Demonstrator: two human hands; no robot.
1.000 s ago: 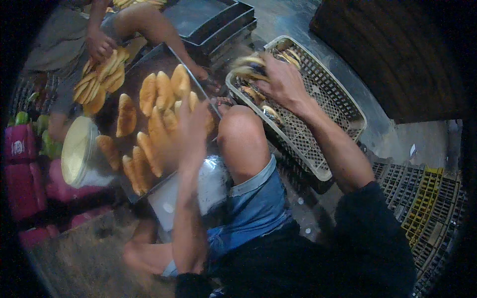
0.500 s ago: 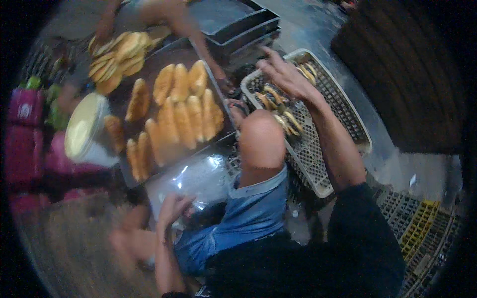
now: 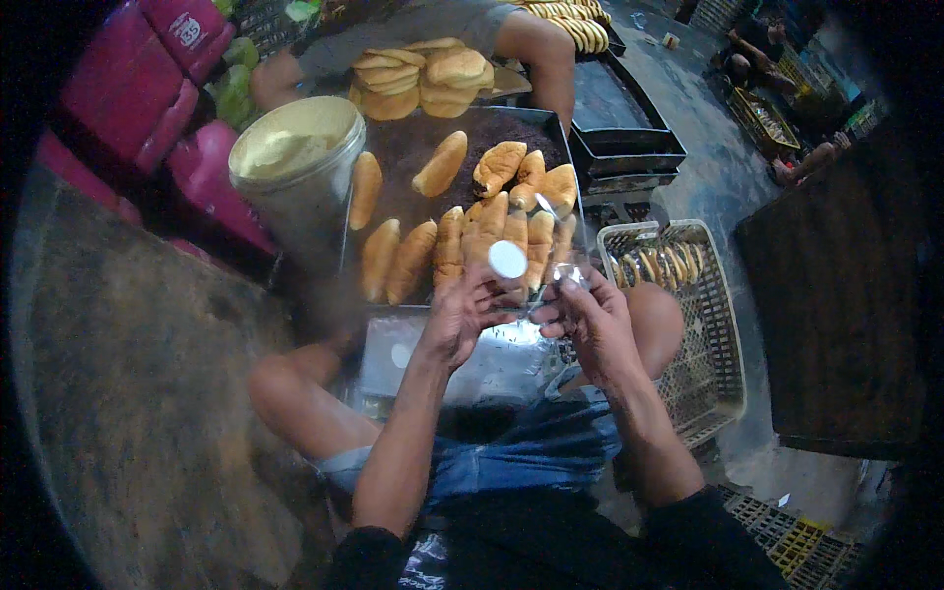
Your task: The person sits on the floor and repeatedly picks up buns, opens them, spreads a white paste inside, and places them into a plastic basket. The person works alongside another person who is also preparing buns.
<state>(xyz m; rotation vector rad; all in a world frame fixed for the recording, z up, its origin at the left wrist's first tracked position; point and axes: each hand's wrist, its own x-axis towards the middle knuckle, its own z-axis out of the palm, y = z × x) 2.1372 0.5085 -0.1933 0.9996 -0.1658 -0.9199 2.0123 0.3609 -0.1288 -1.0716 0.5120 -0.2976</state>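
Grey floor far right; bare left hand and right hand pinch a thin clear plastic bag, probably spreading it.

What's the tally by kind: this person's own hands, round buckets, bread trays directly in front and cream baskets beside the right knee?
Left hand, right hand: 2
Round bucket: 1
Bread tray: 1
Cream basket: 1
Total: 5

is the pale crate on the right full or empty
Partly filled: the crate has buns lined up at its far end, with lattice floor showing nearer.
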